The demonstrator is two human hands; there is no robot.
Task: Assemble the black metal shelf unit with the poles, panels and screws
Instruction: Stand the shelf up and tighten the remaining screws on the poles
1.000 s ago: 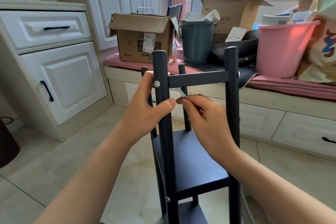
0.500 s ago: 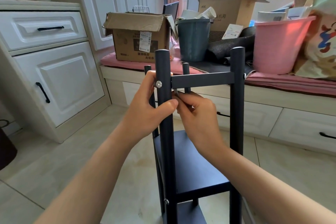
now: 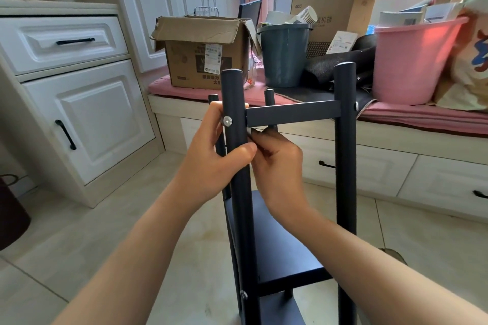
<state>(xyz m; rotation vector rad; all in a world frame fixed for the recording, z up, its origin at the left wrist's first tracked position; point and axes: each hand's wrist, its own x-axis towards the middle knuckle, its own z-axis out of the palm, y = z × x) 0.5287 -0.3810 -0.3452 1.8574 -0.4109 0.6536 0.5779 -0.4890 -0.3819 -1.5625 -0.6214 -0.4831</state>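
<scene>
The shelf unit (image 3: pixel 277 232) stands upright on the floor, directly between the forearms. The left hand (image 3: pixel 214 158) is wrapped round the near-left pole (image 3: pixel 235 166), thumb across its front. The right hand (image 3: pixel 277 163), just right of that pole, pinches a small tool, largely hidden, under the top crossbar (image 3: pixel 291 116).

Risks, judged: the frame may tip or twist if the left hand's hold slackens while the tool is turned; the tool may slip off its fastener, since the joint is out of sight; a finger may be nipped between crossbar and pole.

Count: four poles; two shelf panels visible below the hands; three screw heads visible, nearest (image 3: pixel 227 121) beside the left fingers.
</scene>
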